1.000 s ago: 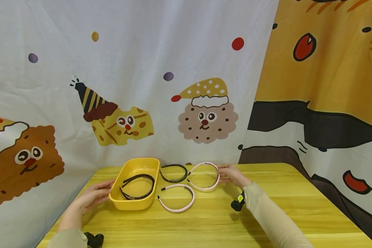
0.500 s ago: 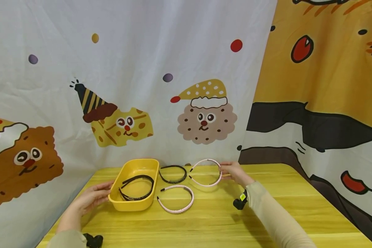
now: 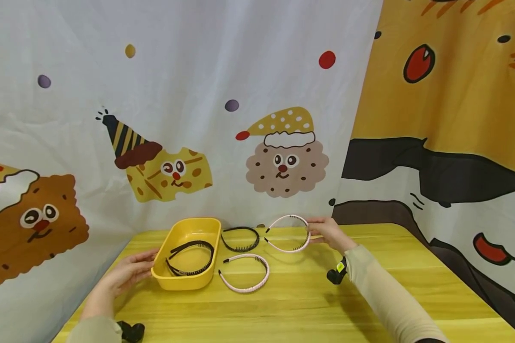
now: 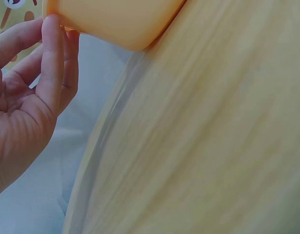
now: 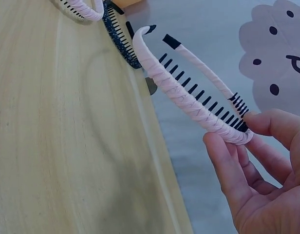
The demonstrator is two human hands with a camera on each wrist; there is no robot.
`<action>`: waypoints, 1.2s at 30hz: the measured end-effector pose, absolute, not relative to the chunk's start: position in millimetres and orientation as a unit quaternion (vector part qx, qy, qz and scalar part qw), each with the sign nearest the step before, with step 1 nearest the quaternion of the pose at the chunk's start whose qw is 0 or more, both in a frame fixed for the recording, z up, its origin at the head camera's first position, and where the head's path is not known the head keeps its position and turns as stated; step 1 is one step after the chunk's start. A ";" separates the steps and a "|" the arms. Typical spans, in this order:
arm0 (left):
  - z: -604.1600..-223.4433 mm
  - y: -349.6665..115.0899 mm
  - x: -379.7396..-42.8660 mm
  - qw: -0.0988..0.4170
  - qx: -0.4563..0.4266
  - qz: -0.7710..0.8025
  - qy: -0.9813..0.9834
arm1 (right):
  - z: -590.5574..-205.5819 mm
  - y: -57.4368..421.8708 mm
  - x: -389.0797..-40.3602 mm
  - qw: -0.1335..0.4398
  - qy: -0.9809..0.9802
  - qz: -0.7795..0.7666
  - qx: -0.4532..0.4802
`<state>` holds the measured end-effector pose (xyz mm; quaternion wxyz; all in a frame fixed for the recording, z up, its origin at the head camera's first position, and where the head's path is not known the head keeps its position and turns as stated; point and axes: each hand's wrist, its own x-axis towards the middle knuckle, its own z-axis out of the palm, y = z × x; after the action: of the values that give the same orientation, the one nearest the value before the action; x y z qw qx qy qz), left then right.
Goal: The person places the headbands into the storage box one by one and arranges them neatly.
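Observation:
My right hand (image 3: pixel 329 233) pinches a pink wrapped headband (image 5: pixel 181 95) with black comb teeth, by its curved middle. The headband is raised above the far part of the table, its black-tipped ends pointing left. On the left, the fingers of my left hand (image 3: pixel 130 271) hold the rim of a yellow basin (image 3: pixel 184 284) at its near left side. Inside the basin lie black headbands (image 3: pixel 193 273), partly overlapping. Another pink headband (image 3: pixel 246 289) lies on the table right of the basin, and a black toothed headband (image 3: pixel 242 249) lies behind it.
The yellow wood-grain table (image 3: pixel 283 309) ends at a light curtain (image 3: pixel 223 190) printed with cartoon foods. Black wrist devices show below both hands, one near the right sleeve (image 3: pixel 382 286).
My right hand has lifted the pink headband, shifting it up and slightly right, away from the other headbands. The left hand and the basin have stayed in place.

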<state>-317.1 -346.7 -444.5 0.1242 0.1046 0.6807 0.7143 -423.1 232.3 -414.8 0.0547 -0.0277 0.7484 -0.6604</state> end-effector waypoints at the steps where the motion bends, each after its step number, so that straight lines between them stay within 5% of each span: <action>1: -445.2 -346.7 -316.5 0.126 0.106 0.716 0.678 | -415.2 232.4 -423.6 0.058 0.746 -0.663 -0.027; 36: -449.6 -349.9 -321.7 0.122 0.098 0.718 0.678 | -405.5 193.6 -421.0 0.066 0.733 -0.676 -0.039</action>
<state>-321.7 -349.9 -449.6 0.1222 0.0975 0.6780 0.7182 -421.0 193.6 -405.5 0.0656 -0.0386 0.7327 -0.6763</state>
